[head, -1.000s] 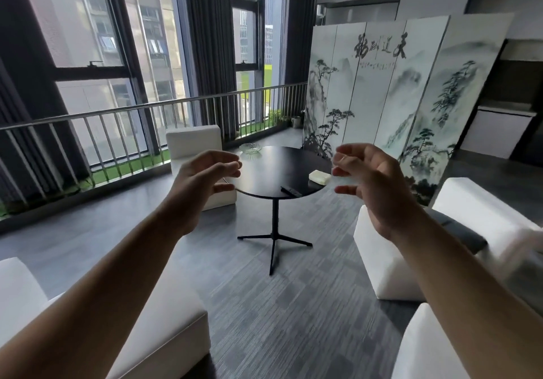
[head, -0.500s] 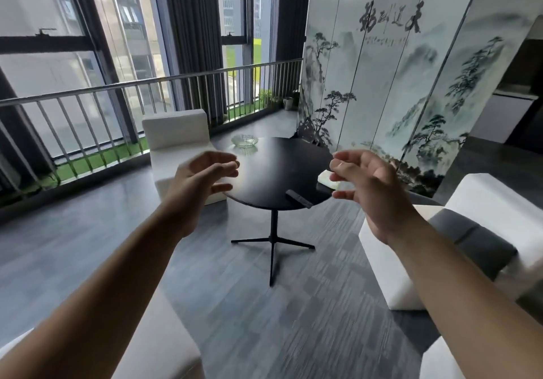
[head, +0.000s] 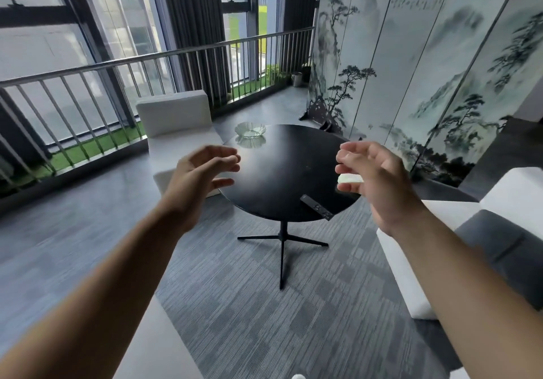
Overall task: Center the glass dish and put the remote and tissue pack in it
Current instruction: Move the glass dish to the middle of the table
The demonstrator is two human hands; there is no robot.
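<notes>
A small clear glass dish (head: 250,130) sits at the far left rim of a round black table (head: 289,170). A black remote (head: 316,207) lies at the table's near right edge. A pale tissue pack (head: 348,178) rests on the right side, partly hidden behind my right hand (head: 371,177). My left hand (head: 199,178) is raised in front of the table's left edge, fingers curved and apart, holding nothing. My right hand is also empty with fingers spread. Both hands hover short of the table, touching nothing.
A white seat (head: 176,125) stands behind the table to the left and a white sofa with a grey cushion (head: 482,246) to the right. A painted folding screen (head: 426,64) stands at the back right. A metal railing (head: 147,84) runs along the windows.
The view has come closer to the table, which looks larger now. Both hands stay raised and empty in much the same pose.
</notes>
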